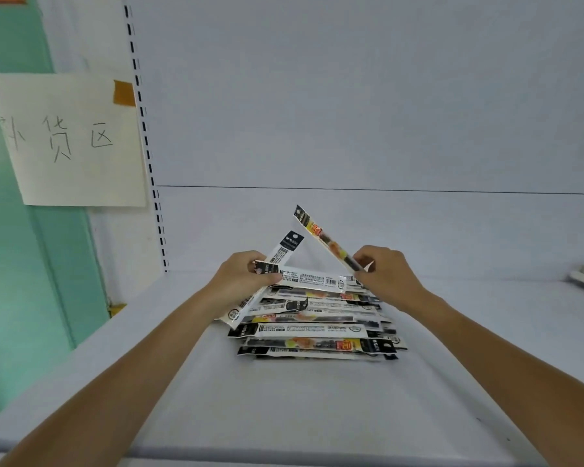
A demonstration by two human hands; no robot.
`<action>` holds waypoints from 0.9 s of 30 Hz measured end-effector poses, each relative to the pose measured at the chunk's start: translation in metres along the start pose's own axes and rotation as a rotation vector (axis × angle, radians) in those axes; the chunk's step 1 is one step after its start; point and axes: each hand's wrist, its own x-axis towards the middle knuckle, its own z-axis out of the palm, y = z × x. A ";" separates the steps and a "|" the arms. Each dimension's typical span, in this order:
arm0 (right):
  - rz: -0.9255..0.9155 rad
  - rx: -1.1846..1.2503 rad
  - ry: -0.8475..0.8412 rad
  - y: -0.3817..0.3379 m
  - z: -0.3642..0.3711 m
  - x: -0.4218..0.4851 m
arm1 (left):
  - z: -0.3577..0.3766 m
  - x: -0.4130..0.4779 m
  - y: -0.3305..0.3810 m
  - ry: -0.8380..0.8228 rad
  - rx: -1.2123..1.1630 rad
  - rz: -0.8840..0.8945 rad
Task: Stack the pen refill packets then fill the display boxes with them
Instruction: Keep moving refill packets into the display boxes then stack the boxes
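My forearms reached across the shelf [284, 416] to the packet pile [314, 332]. At the pile's left my left hand [241, 274] gripped a white packet [285, 247]; at its right my right hand [385, 274] pinched a yellow-printed packet [321, 235] (both tilted upward). Aligning ends first would stack them squarely.

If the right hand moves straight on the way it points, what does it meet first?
The right hand would probably meet the white packet that the left hand holds; depth is unclear.
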 end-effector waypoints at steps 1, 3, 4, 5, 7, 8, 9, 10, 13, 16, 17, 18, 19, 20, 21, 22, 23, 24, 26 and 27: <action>-0.014 0.008 -0.004 -0.004 0.003 -0.001 | 0.001 -0.001 0.001 0.003 -0.026 0.001; -0.040 0.018 -0.033 -0.011 0.006 -0.002 | 0.002 -0.005 0.006 0.027 -0.080 0.010; -0.053 0.006 -0.056 -0.013 0.008 -0.002 | 0.001 -0.007 0.009 0.046 -0.108 0.019; -0.078 -0.043 -0.071 -0.015 0.009 -0.002 | 0.000 -0.007 0.011 0.067 -0.141 0.030; -0.156 -0.146 -0.062 -0.016 0.011 0.000 | -0.002 -0.009 0.013 0.102 -0.225 0.040; -0.179 -0.124 -0.066 -0.017 0.011 0.001 | -0.003 -0.010 0.014 0.117 -0.276 0.036; -0.173 -0.049 -0.098 -0.021 0.011 0.002 | -0.003 -0.011 0.014 0.142 -0.326 0.029; -0.144 0.056 -0.155 -0.025 0.012 0.001 | -0.004 -0.011 0.013 0.180 -0.382 0.016; -0.079 0.246 -0.347 -0.041 0.015 0.000 | -0.007 -0.012 0.014 0.306 -0.593 -0.014; -0.118 0.306 -0.398 -0.056 0.021 -0.001 | -0.008 -0.007 0.008 0.434 -0.621 -0.052; -0.125 0.331 -0.401 -0.059 0.023 -0.001 | -0.007 -0.005 0.006 0.475 -0.599 -0.070; -0.127 0.358 -0.394 -0.063 0.025 -0.001 | -0.006 -0.003 0.005 0.501 -0.597 -0.100; -0.118 0.384 -0.375 -0.066 0.027 0.000 | -0.005 -0.003 0.005 0.510 -0.620 -0.134; -0.100 0.414 -0.353 -0.068 0.027 0.000 | -0.005 -0.004 0.006 0.500 -0.676 -0.167; -0.076 0.454 -0.333 -0.070 0.028 0.001 | -0.004 -0.006 0.007 0.484 -0.742 -0.191; -0.045 0.510 -0.319 -0.072 0.029 0.001 | -0.003 -0.008 0.007 0.462 -0.801 -0.213; -0.012 0.571 -0.309 -0.074 0.029 0.001 | -0.003 -0.010 0.006 0.431 -0.849 -0.237; 0.013 0.625 -0.301 -0.076 0.030 0.000 | -0.003 -0.013 0.006 0.402 -0.898 -0.264; 0.031 0.679 -0.283 -0.079 0.031 -0.002 | -0.003 -0.017 0.004 0.359 -1.018 -0.298; 0.033 0.684 -0.279 -0.081 0.033 -0.003 | -0.003 -0.019 0.003 0.342 -1.069 -0.307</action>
